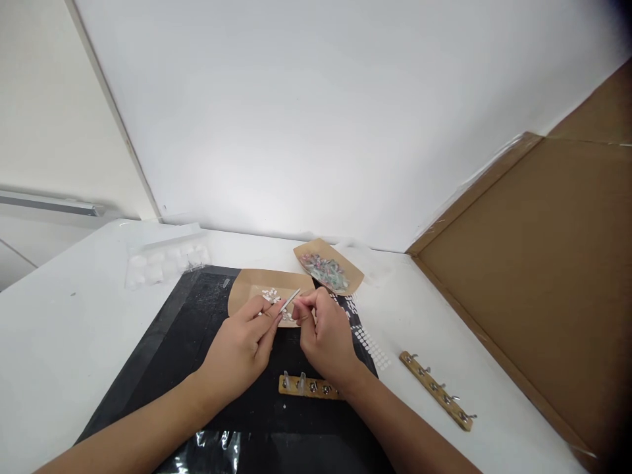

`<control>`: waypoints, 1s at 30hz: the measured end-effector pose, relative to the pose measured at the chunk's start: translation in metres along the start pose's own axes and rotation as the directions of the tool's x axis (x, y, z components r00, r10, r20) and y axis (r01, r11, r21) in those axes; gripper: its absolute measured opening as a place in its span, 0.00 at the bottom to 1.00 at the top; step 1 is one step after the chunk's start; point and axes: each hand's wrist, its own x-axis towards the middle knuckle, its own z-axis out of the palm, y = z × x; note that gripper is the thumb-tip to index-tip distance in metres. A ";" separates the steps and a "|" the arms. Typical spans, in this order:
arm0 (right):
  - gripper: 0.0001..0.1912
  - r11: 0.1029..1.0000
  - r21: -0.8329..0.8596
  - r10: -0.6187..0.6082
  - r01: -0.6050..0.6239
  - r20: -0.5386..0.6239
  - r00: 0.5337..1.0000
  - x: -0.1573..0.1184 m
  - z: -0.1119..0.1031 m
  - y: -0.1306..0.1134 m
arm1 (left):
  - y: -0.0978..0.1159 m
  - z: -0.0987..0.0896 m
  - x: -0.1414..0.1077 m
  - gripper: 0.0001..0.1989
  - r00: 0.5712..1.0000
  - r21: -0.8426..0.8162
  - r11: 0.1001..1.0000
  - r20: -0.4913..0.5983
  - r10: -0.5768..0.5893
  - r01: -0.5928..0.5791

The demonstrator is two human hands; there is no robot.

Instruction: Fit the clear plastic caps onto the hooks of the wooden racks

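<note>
In my left hand [247,332] a thin grey-white stick [290,301] is pinched between thumb and fingers, its free end pointing up and right. Close beside it, my right hand [323,332] is closed in a pinch near the stick; what its fingertips hold is too small to make out. Both hands are over the near edge of a brown paper tray [241,289], which holds small white pieces [270,294]. Nearer to me lies a wooden strip [295,390] with metal fittings and two clear upright pieces. My right wrist covers its right end.
A second brown tray [353,276] holds many translucent greenish and pinkish pieces. White oval stickers [372,347] lie to its near side. Another wooden strip [434,388] with metal posts rests at right. A clear compartment box [168,260] sits back left. Cardboard [533,276] borders the right.
</note>
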 end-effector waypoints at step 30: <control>0.20 0.715 0.572 0.308 -0.402 0.258 0.916 0.007 -0.017 0.009 | -0.004 -0.002 0.004 0.18 0.993 -0.089 0.991 -0.048 -0.105 0.101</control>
